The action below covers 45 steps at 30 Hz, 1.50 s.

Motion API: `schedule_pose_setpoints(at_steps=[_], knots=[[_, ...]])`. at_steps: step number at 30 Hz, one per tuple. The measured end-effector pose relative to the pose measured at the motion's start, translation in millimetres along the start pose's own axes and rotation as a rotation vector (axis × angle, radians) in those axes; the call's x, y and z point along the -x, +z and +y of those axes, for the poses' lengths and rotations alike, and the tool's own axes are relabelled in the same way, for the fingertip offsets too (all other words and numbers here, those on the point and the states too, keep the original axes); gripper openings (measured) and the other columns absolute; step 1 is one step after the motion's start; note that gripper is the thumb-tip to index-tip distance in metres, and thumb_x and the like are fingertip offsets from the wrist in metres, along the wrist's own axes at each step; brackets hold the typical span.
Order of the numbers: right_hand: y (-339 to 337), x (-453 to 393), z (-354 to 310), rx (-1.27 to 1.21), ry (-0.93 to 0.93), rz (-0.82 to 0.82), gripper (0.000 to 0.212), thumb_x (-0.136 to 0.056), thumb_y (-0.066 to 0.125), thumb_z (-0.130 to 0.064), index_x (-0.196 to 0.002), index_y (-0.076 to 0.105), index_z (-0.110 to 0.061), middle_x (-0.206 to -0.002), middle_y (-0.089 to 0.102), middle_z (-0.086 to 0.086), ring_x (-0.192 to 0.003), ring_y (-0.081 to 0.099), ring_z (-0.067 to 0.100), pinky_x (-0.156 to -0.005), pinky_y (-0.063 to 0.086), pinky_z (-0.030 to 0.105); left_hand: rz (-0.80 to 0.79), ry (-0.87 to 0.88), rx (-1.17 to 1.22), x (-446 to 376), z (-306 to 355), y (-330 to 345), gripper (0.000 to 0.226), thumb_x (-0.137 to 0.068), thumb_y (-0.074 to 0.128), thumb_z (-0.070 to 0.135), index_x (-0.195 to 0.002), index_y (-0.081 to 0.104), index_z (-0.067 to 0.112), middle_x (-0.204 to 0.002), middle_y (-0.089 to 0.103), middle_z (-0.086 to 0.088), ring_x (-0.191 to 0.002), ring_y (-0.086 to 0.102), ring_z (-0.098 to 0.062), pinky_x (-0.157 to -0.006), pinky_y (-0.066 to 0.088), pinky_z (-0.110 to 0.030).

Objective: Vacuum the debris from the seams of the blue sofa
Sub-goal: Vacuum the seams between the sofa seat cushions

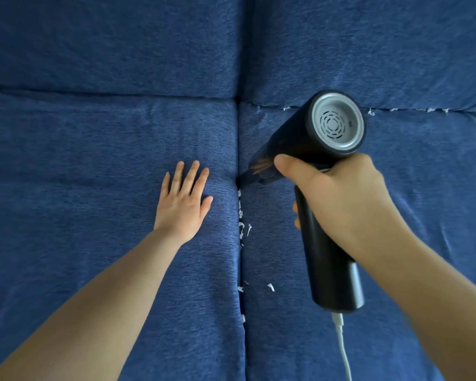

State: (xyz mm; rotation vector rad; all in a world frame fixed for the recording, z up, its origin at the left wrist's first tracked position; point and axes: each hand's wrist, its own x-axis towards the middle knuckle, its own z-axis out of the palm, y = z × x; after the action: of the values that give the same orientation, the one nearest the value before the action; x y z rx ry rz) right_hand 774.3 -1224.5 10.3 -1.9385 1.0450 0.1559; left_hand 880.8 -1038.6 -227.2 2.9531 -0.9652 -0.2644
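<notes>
Looking down at the blue sofa [94, 166], we see the black handheld vacuum [311, 138] over the right seat cushion. Its barrel runs on a diagonal: the grey vented rear cap is up and to the right, toward us, and the narrow nozzle [245, 179] points down and to the left, with its tip in the vertical seam [240, 243] between the two seat cushions. The handle goes down from the barrel, and a white cable [342, 345] leaves its lower end. Our right hand [338, 202] grasps this handle, the fingers wrapped around it and the thumb lying on the barrel. Our left hand [183, 202] lies flat on the left cushion, just beside the seam, with the fingers straight and a little spread, holding nothing. White debris [241, 224] lies along the seam below the nozzle, and more along the horizontal seam at the right.
</notes>
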Motion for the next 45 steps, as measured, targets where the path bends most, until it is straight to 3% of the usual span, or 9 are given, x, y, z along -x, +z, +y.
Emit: schedule_pose_setpoints(at_steps=[4, 9, 14, 19, 25, 31, 37, 41, 45], knots=[[-3.0, 5.7, 3.6, 0.008, -0.025, 0.029, 0.061, -0.054, 0.067, -0.067, -0.077, 0.068, -0.011, -0.079, 0.073, 0.015, -0.076, 0.071, 0.037, -0.077, 0.06, 0.048, 0.004, 0.057, 0.013, 6.1, -8.5, -2.6, 0.06, -0.101, 0.029, 0.043, -0.155, 0.026, 0.015, -0.163, 0.018, -0.007, -0.15, 0.011, -0.033, -0.121, 0.012, -0.051], [3.6, 11.9, 12.5, 0.004, 0.004, -0.006, 0.052, -0.068, 0.073, -0.062, -0.076, 0.067, -0.011, -0.08, 0.073, 0.014, -0.076, 0.071, 0.036, -0.079, 0.059, 0.045, 0.006, -0.023, 0.034, 21.4, 3.5, 2.2, 0.06, -0.102, 0.033, 0.041, -0.156, 0.022, 0.018, -0.164, 0.015, -0.004, -0.151, 0.008, -0.032, -0.121, 0.009, -0.052], [-5.1, 16.8, 14.6, 0.033, -0.042, -0.003, 0.063, -0.05, 0.064, -0.07, -0.076, 0.067, -0.012, -0.077, 0.073, 0.011, -0.067, 0.071, 0.032, -0.071, 0.061, 0.043, -0.006, -0.058, 0.02, 36.2, 10.7, 8.0, 0.062, -0.101, 0.031, 0.043, -0.156, 0.018, 0.018, -0.164, 0.011, -0.002, -0.151, 0.005, -0.032, -0.121, 0.009, -0.052], [0.6, 19.2, 20.9, 0.043, -0.008, -0.054, 0.055, -0.066, 0.071, -0.063, -0.084, 0.068, -0.011, -0.084, 0.073, 0.014, -0.076, 0.071, 0.035, -0.079, 0.059, 0.044, -0.018, -0.055, 0.004, 44.7, 11.5, 8.9, 0.063, -0.101, 0.03, 0.045, -0.157, 0.016, 0.019, -0.164, 0.01, -0.002, -0.151, 0.003, -0.032, -0.121, 0.008, -0.052], [-9.3, 28.8, 22.9, 0.073, -0.06, -0.039, 0.06, -0.05, 0.063, -0.067, -0.075, 0.067, -0.013, -0.075, 0.072, 0.011, -0.069, 0.071, 0.033, -0.073, 0.061, 0.045, -0.024, -0.108, 0.019, 50.7, 21.2, 12.1, 0.064, -0.101, 0.034, 0.043, -0.157, 0.012, 0.019, -0.165, 0.006, -0.002, -0.151, 0.0, -0.031, -0.121, 0.006, -0.053], [0.0, 31.6, 30.3, 0.028, 0.023, -0.069, 0.049, -0.068, 0.073, -0.059, -0.079, 0.067, -0.012, -0.081, 0.073, 0.014, -0.075, 0.071, 0.036, -0.078, 0.059, 0.046, -0.044, -0.101, 0.002, 57.4, 23.9, 12.5, 0.064, -0.101, 0.03, 0.044, -0.157, 0.008, 0.02, -0.165, 0.001, -0.003, -0.151, -0.005, -0.031, -0.121, 0.004, -0.053], [-3.8, 41.4, 30.9, 0.011, 0.019, -0.021, 0.057, -0.051, 0.066, -0.067, -0.073, 0.067, -0.014, -0.073, 0.072, 0.01, -0.067, 0.071, 0.031, -0.072, 0.061, 0.045, -0.044, -0.079, -0.021, 59.0, 21.5, 15.2, 0.064, -0.102, 0.027, 0.044, -0.157, 0.006, 0.02, -0.165, -0.001, -0.004, -0.151, -0.005, -0.032, -0.121, 0.004, -0.054], [4.8, 45.6, 29.9, 0.02, 0.054, -0.024, 0.048, -0.067, 0.072, -0.06, -0.071, 0.067, -0.012, -0.073, 0.072, 0.009, -0.069, 0.071, 0.03, -0.075, 0.06, 0.043, -0.046, -0.077, -0.02, 59.2, 22.6, 15.2, 0.064, -0.102, 0.026, 0.044, -0.157, 0.005, 0.02, -0.165, -0.002, -0.004, -0.151, -0.005, -0.033, -0.121, 0.002, -0.054], [0.4, 51.7, 26.2, 0.031, 0.042, -0.009, 0.049, -0.064, 0.072, -0.061, -0.066, 0.065, -0.013, -0.066, 0.071, 0.005, -0.063, 0.071, 0.027, -0.071, 0.06, 0.043, -0.065, -0.049, -0.022, 60.2, 19.5, 13.8, 0.067, -0.101, 0.025, 0.049, -0.157, 0.003, 0.019, -0.165, -0.005, -0.005, -0.15, -0.009, -0.033, -0.121, 0.001, -0.055]])
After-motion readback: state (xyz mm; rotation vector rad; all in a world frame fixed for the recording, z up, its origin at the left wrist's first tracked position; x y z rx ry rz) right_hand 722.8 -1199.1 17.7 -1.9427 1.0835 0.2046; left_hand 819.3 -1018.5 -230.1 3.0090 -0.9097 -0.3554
